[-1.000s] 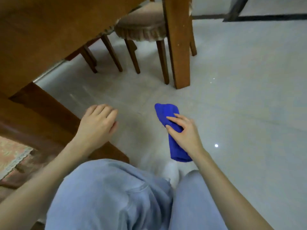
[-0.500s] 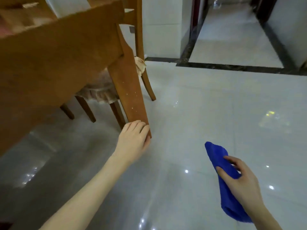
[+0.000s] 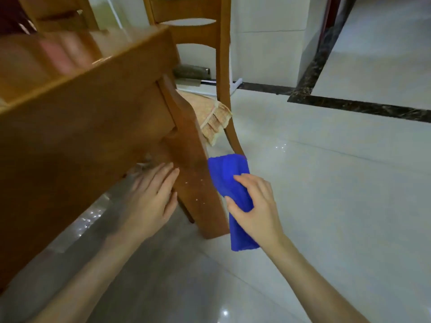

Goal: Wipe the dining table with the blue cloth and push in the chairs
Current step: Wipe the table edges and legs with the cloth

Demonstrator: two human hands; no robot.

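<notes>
1. The blue cloth (image 3: 229,180) is a vivid, solid blue, folded into a long thick band with a soft, napped surface. It is held off the floor, just to the right of the table leg (image 3: 198,190), and its upper end overlaps the foot of the chair (image 3: 222,66) behind it.
2. The right hand (image 3: 256,210) grips the cloth around its middle. The fingers curl over the front and the thumb presses in from the left side, so one end stands above the hand and the other hangs below the wrist.
3. The left hand (image 3: 151,199) reaches forward, palm down, beside the leg's left face. Its fingers are straight and close together, and motion blur hides whether they touch the wood.
4. The dining table (image 3: 81,136) is warm orange-brown wood with a deep apron and a square, speckled leg.
5. The chair has a curved slatted back and a beige seat cushion (image 3: 214,120) with a fringed edge.
6. The floor (image 3: 338,217) is glossy pale tile crossed by a dark marble border strip (image 3: 361,107).
</notes>
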